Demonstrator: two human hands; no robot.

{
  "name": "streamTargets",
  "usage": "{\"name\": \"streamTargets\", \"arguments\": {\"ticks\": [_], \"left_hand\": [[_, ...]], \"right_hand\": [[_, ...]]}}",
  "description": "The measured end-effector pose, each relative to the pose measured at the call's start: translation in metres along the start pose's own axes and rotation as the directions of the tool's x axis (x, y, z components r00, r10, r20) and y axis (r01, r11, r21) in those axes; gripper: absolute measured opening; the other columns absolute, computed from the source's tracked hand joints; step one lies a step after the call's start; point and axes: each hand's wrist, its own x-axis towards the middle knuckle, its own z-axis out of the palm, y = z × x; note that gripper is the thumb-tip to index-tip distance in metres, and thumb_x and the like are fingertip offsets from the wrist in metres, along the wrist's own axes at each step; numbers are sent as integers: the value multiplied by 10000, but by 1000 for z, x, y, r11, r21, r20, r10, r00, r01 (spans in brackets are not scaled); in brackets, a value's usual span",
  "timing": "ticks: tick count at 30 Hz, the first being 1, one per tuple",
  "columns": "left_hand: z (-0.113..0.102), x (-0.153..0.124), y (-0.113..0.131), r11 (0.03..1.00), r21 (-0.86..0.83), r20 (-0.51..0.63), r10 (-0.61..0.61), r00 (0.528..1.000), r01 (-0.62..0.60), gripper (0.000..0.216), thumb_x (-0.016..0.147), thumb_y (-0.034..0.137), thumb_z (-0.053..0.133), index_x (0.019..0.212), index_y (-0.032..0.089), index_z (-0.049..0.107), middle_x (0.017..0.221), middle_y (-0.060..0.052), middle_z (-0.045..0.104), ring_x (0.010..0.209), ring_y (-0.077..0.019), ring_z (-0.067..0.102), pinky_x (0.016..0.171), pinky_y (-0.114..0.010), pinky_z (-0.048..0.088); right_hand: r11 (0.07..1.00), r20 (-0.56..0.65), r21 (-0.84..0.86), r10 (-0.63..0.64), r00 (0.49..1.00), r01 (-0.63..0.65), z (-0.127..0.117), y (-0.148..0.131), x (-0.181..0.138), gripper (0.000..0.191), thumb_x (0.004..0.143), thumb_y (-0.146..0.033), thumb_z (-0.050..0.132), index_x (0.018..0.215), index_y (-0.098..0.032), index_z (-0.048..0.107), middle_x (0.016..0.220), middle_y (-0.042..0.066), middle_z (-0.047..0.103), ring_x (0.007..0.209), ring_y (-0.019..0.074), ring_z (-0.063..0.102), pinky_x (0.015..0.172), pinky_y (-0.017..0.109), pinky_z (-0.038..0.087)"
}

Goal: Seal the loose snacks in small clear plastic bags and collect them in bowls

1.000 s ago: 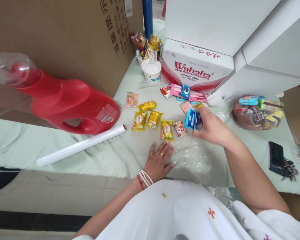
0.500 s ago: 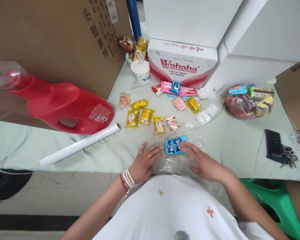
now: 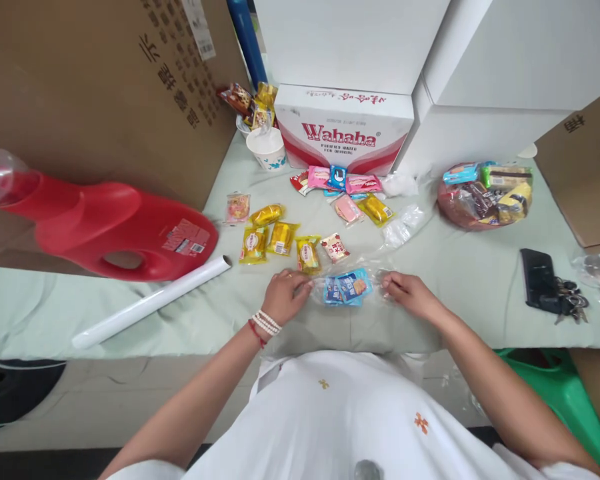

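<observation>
Two blue snack packets (image 3: 346,288) lie wrapped in a sheet of clear plastic film (image 3: 373,280) on the pale green table cloth (image 3: 455,280). My left hand (image 3: 284,295) pinches the film at the packets' left side, fingers closed. At the right side my right hand (image 3: 407,293) pinches the same film, fingers closed too. Just beyond my left hand lie several yellow snack packets (image 3: 275,239) and a small white and red one (image 3: 335,247).
A red detergent jug (image 3: 110,227) and a white roll (image 3: 150,303) lie left. At the back stand a Wahaha box (image 3: 343,130), a paper cup (image 3: 266,148), pink and blue snacks (image 3: 343,181). Right: a bag of snacks (image 3: 485,195), a black phone with keys (image 3: 543,287). Cardboard box (image 3: 90,87) behind.
My right hand brought the blue packets down from the air onto the film. Both hands then closed on the film at either side of the packets. The view shifted right.
</observation>
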Motion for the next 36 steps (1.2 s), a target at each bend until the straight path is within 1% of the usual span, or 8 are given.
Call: {"name": "streamTargets", "arguments": {"ticks": [3,7,10,14,22,30,32,36], "left_hand": [[12,13,7,979,40,-158,-189,969,198,206,899,386,633,927,189,689,899,-93,680,921,-285,591,836,-403,482],[29,12,13,959,-10,-348,-268,898,283,503,802,352,725,1238,129,609,1168,-167,632,1113,-343,566,1000,-480,474],[35,9,15,947,-71,-373,-316,872,313,745,781,342,741,1436,110,470,1292,-196,609,1198,-363,563,1026,-504,456],[36,13,15,909,-172,-269,-413,870,379,872,792,300,731,1552,126,339,979,-74,717,953,-295,676,913,-443,471],[27,4,-7,875,-445,-217,-313,925,191,328,882,266,637,1187,222,750,658,41,567,630,-143,544,755,-311,426],[30,-2,-18,848,-528,-305,-224,926,31,223,852,236,637,1010,216,793,771,-2,571,716,-157,544,699,-293,453],[34,-2,-18,857,-515,-369,-230,901,8,207,815,181,616,932,213,784,866,-29,598,811,-176,577,729,-300,476],[37,-3,-19,889,-457,-408,-239,881,29,229,758,68,540,789,200,724,879,-34,586,824,-176,584,744,-298,490]], "right_hand": [[927,-99,-366,49,994,-82,-13,-16,27,235,992,-278,474,978,-185,689,969,103,706,959,257,622,798,317,487],[846,-252,-524,-266,930,100,-15,-48,69,535,963,-437,616,1393,-120,586,1334,191,614,1289,349,461,1060,414,401],[851,-111,-493,-270,957,182,-13,-70,100,693,877,-457,736,1438,-97,545,1290,194,642,1290,349,477,1060,409,389],[860,122,-436,-237,964,267,-5,-83,104,285,971,-226,569,1214,-177,710,1014,108,716,992,246,618,860,307,426],[714,305,-412,-477,824,566,47,-51,27,457,968,-123,521,1382,-263,653,962,95,685,875,225,618,723,289,429],[855,-240,-371,-465,852,362,6,-61,87,728,937,-271,616,1600,-137,348,1295,169,629,1345,354,408,1113,518,343],[844,-143,-366,-467,873,392,-3,-67,111,775,879,-236,664,1587,-141,363,1244,141,666,1371,343,401,1165,532,262],[776,128,-366,-504,854,513,-3,-73,108,323,946,-163,551,1235,-178,694,991,89,694,1020,238,598,948,347,410]]}}
